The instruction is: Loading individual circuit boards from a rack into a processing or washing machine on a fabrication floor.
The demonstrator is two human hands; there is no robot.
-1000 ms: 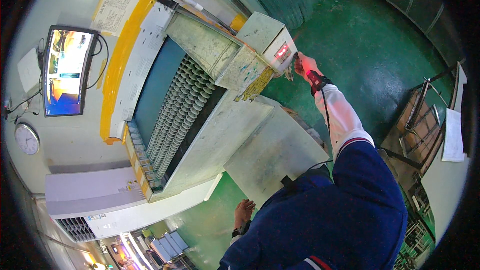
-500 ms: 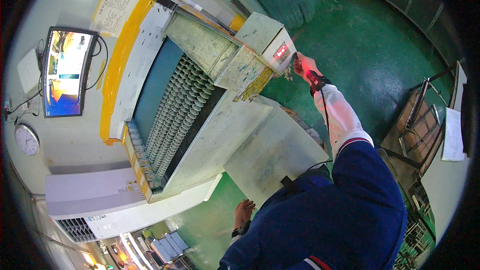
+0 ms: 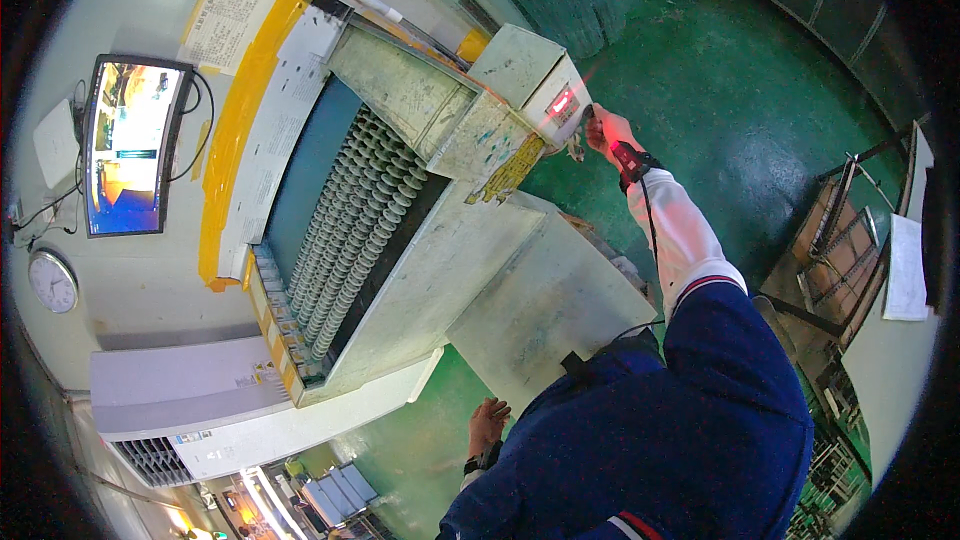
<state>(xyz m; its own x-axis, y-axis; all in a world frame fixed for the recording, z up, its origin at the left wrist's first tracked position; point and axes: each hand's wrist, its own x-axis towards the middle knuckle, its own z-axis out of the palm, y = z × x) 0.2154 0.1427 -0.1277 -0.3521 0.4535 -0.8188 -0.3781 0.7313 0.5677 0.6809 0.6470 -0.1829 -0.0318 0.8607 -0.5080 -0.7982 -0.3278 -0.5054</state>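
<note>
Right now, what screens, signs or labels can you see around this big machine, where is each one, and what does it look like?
Wall monitor: left wall, black-framed rectangle, bright picture in orange, white and blue.
Paper notice: above the machine, pale printed sheet, edges curling.
Lit display: on the grey control box by the right hand, small and glowing red.
Striped label: below that box, yellow and black, worn.
Round clock: lower left wall, white face.
Paper sheet: far right, white, hanging.
</note>
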